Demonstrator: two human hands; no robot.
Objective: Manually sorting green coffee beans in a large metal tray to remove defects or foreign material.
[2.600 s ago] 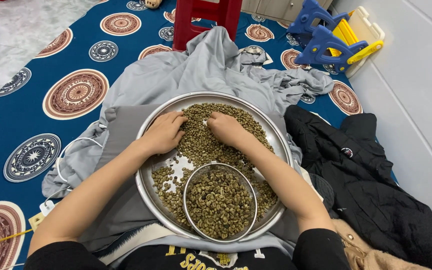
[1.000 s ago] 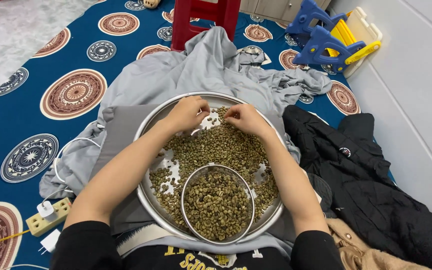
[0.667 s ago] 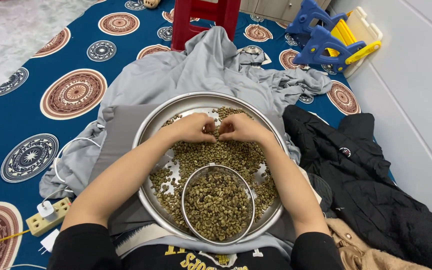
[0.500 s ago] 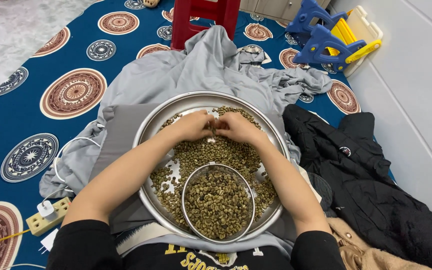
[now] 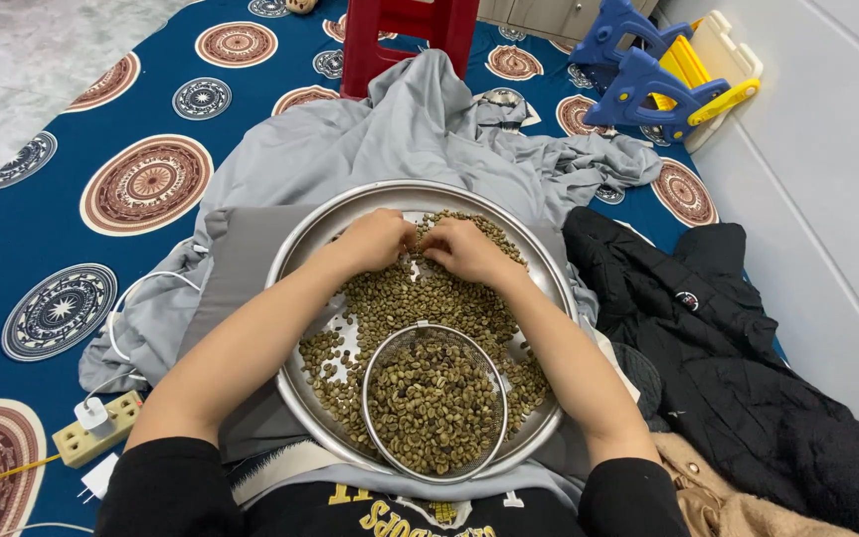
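Both hands slightly farther up the metal tray [image 5: 302,249] than 0.5 s ago: left hand [image 5: 378,239] and right hand [image 5: 464,249] pinching green beans [image 5: 429,298], fingertips nearly touching; mesh sieve [image 5: 435,398] unmoved.

We cannot see the fingertips of our left hand [image 5: 375,239] or right hand [image 5: 461,249]; they curl down into the green beans [image 5: 429,298], so any pinched bean stays hidden. The red stool [image 5: 405,30] and blue toy [image 5: 648,75] are cut off by the top edge
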